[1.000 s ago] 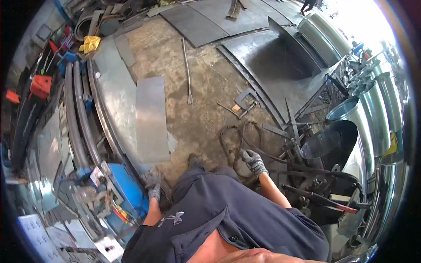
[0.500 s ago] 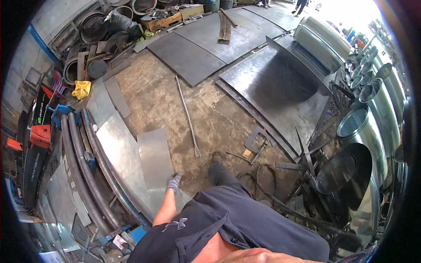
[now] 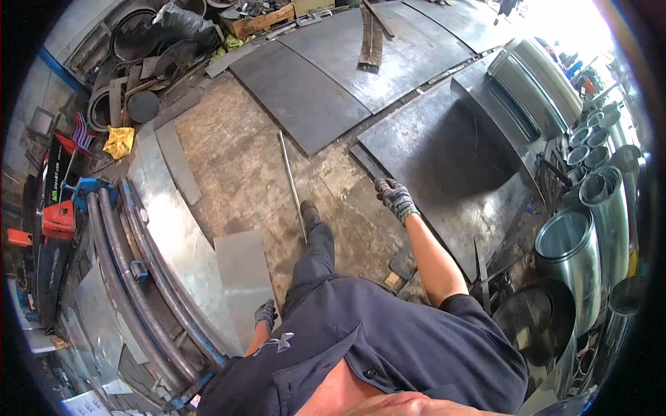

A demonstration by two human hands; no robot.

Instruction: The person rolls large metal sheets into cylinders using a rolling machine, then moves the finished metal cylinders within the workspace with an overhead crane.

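My right hand (image 3: 396, 198), in a grey patterned knit glove, is held out in front of me with its fingers curled in. I see nothing in it. It hangs above the floor near the edge of a large dark metal sheet (image 3: 437, 149), apart from it as far as I can tell. Low at my side is my left hand (image 3: 265, 315), also gloved, with loose fingers and nothing visible in them. Nearest to it is a grey rectangular metal sheet (image 3: 243, 260) on the floor. A long thin metal bar (image 3: 288, 170) lies ahead, partly hidden by my foot.
Flat metal plates (image 3: 298, 90) cover the floor ahead. Long pipes (image 3: 132, 291) on a blue-ended stand run along my left. Rolled sheet metal (image 3: 569, 243) stands at the right. A yellow cloth (image 3: 119, 142) and a wooden box (image 3: 260, 22) lie farther back.
My right hand has come into view, reaching forward. The left hand has swung back toward my body. My foot has stepped forward beside the bar, and the view has shifted.
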